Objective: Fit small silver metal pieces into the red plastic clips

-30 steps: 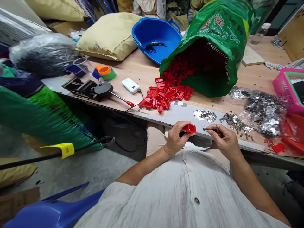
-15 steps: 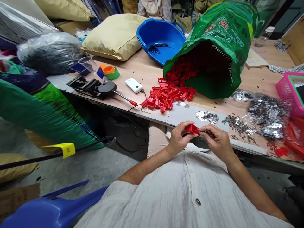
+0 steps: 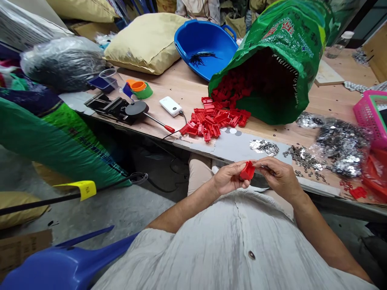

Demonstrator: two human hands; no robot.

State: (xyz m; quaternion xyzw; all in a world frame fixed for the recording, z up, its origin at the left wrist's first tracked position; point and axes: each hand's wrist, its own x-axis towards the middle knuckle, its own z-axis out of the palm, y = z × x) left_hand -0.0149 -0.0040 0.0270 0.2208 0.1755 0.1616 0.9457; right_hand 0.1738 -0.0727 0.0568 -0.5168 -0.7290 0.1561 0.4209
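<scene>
My left hand [image 3: 229, 178] grips a small red plastic part [image 3: 247, 170] in front of my body, just below the table edge. My right hand [image 3: 278, 175] is closed in a pinch against the right side of that part; what its fingertips hold is too small to make out. A pile of the same red parts [image 3: 213, 119] spills from a green sack [image 3: 281, 52] lying on its side on the wooden table [image 3: 184, 90]. Small shiny metal pieces [image 3: 264, 147] lie on a grey sheet just beyond my hands.
A blue basin [image 3: 203, 44], a yellow cushion [image 3: 145, 43], a white power bank [image 3: 171, 106], tape rolls [image 3: 139, 88] and a black press tool [image 3: 121, 109] stand at left. More metal pieces in plastic [image 3: 338, 143] and a pink basket [image 3: 370, 114] are at right. A blue chair [image 3: 66, 264] is beside me.
My right hand has moved left and come up against the red part, which my left hand has turned and tilted. The view has shifted slightly.
</scene>
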